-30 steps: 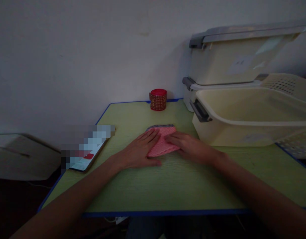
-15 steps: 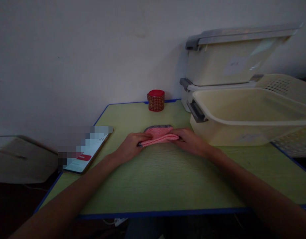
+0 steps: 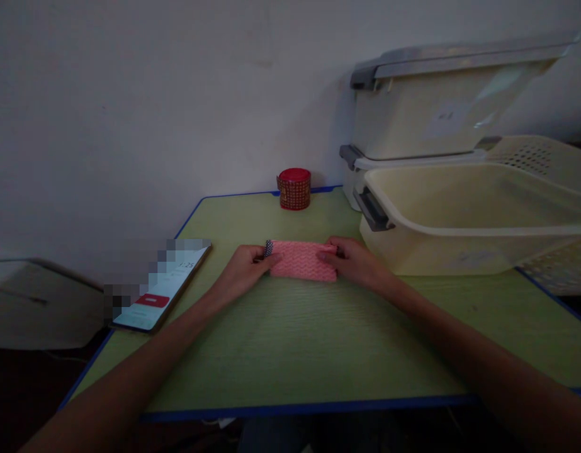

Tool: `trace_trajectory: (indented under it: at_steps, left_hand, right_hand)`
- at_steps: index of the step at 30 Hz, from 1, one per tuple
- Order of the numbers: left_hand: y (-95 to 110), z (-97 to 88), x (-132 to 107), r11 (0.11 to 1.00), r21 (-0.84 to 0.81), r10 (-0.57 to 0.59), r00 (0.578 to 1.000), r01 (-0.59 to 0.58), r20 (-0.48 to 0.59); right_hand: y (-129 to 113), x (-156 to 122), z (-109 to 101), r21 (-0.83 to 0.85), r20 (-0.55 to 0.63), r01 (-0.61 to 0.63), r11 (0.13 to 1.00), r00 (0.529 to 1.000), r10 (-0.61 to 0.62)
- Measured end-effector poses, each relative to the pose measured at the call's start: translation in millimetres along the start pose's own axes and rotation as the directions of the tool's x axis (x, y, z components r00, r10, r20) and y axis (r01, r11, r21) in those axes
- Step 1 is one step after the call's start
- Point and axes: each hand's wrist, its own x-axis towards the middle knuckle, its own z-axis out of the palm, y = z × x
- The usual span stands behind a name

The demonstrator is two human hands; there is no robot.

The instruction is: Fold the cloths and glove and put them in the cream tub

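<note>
A pink textured cloth (image 3: 303, 261), folded into a flat rectangle, is stretched between my two hands over the middle of the table. A dark checkered edge shows at its upper left corner. My left hand (image 3: 247, 267) pinches the left end, thumb lying on the front face. At the opposite end my right hand (image 3: 354, 258) grips the cloth the same way, thumb in front and fingers behind. Whether the cloth's lower edge touches the tabletop I cannot tell.
The green table (image 3: 290, 352) has a blue rim. On its left lies a lit phone (image 3: 165, 286). A red round container (image 3: 294, 190) stands at the back. To the right are an open cream bin (image 3: 441, 251) and a lidded box (image 3: 413, 119) behind it.
The cloth was partly folded, its top layer lifted at the front; now it is a narrower flat rectangle facing me. Both hands have shifted their grip to its ends.
</note>
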Motion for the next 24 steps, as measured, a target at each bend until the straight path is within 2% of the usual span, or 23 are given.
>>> trace_trajectory:
  at_steps: [5,8,10,14,20,24]
  left_hand:
    - [-4,6.7,5,0.997,-0.029,0.068,0.987,-0.073,-0.143]
    - [-6,10.1,8,0.998,-0.023,0.060,0.976,-0.066,-0.211]
    - [-7,12.9,8,0.998,-0.023,0.054,0.971,-0.061,-0.233]
    - [-10,18.3,8,0.992,0.000,0.121,0.959,-0.125,-0.255]
    - [-16,22.2,11,0.969,0.161,0.231,0.917,-0.187,-0.326]
    - [-16,25.7,9,0.921,0.335,0.305,0.902,-0.198,-0.306]
  right_hand:
    - [-6,-1,4,-0.080,-0.089,-0.023,0.996,0.996,0.016]
    - [-9,-1,5,-0.128,-0.114,-0.031,0.991,0.993,0.017]
    - [-9,-1,6,-0.164,-0.121,-0.038,0.986,0.992,0.018]
    - [-9,2,9,-0.275,-0.121,-0.022,0.961,0.993,-0.012]
    - [-19,4,15,-0.546,-0.067,-0.028,0.837,0.998,-0.011]
    - [-24,2,17,-0.628,-0.053,-0.029,0.778,0.999,-0.006]
